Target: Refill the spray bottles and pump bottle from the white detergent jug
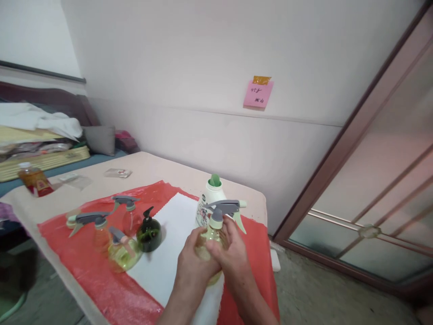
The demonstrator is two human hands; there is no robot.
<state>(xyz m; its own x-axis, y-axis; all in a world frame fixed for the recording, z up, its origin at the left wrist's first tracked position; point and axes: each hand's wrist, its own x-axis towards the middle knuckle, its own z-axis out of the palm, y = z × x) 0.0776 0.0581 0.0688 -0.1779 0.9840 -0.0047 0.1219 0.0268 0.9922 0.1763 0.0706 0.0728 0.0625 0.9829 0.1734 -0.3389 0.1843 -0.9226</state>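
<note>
A clear yellowish spray bottle (214, 234) with a grey and pale green trigger head stands upright between my hands. My left hand (193, 259) is wrapped around its left side, and my right hand (233, 250) grips the right side, thumb across the front. Just behind it is a white jug (211, 193) with a green cap. To the left are a dark green pump bottle (149, 235), a yellow spray bottle (123, 255) and two clear spray bottles with grey tops, one nearer (102, 237) and one farther back (131, 219).
Under the bottles lie a white sheet (176, 225) and red plastic (81, 266) on a pale table (155, 164). An amber drink bottle (35, 180) and small packets (117, 173) sit at the back left. A wall and a sliding door (375, 180) border the right.
</note>
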